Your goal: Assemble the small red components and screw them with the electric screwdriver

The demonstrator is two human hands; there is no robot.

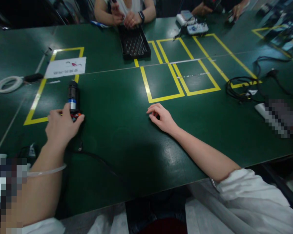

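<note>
At the left of the table, my left hand [61, 123] is closed around the near end of a black cylindrical device [73, 94] with a blue and silver label. A bit of orange and red shows beside my thumb; my fingers cover the rest of that end. My right hand [162, 117] rests on the green table [117, 130] near its middle, just below a yellow tape outline. Its fingers are loosely curved, with a gap to the thumb and nothing in them.
A printed white sheet [65, 67] and a coiled white cable [8, 84] lie at the left. Ahead, a co-worker's hands [132, 19] rest by a black tray [134, 44]. Black cable coils [239, 88] and a light-coloured device [197, 28] are on the right side.
</note>
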